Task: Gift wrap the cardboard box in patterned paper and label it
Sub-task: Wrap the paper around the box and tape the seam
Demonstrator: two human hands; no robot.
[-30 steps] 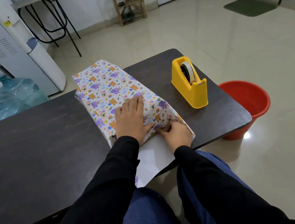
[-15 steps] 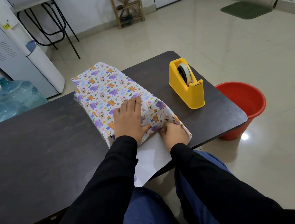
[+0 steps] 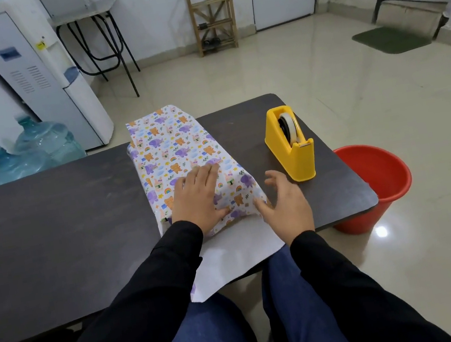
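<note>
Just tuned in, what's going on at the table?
A person is gift wrapping at the dark table. The left hand presses flat on top of the paper-wrapped box. The right hand is open beside the box's near right corner, close to the yellow tape dispenser. A white flap of paper lies unfolded at the near end, over the table edge. No label shows yet.

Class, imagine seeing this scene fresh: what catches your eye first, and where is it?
The bright patterned wrapped box lies on the dark table, the left hand flat on it, the right hand spread open at its near right corner. A yellow tape dispenser stands to its right; a red bucket sits on the floor beyond the table.
</note>
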